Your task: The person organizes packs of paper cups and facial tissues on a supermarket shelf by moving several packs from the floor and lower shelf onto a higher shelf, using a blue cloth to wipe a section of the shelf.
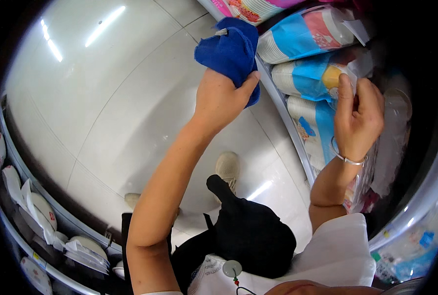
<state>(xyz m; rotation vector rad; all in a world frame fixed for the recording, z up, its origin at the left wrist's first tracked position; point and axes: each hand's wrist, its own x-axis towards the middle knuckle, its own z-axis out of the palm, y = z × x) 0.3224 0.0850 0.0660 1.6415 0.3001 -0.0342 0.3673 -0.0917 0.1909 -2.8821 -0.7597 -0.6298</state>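
My left hand (221,97) holds a folded blue cloth (228,51) over the floor, beside the shelf edge. My right hand (359,120), with a bracelet at the wrist, reaches over the shelf. Its thumb and fingers pinch the wrapper end of a pack of paper cups (305,79) with a blue band; the fingertips are partly hidden. A second wrapped pack of paper cups (296,35) lies just beyond it. Nearer to me, another blue-banded cup pack (311,121) rests beside my right hand.
The shelf's pale front rail (285,123) curves past the packs. Clear plastic-wrapped goods (392,136) lie deeper right. Across the tiled floor (104,92), a lower-left shelf holds wrapped white dishes (88,252). A black bag or garment (252,232) hangs before my body.
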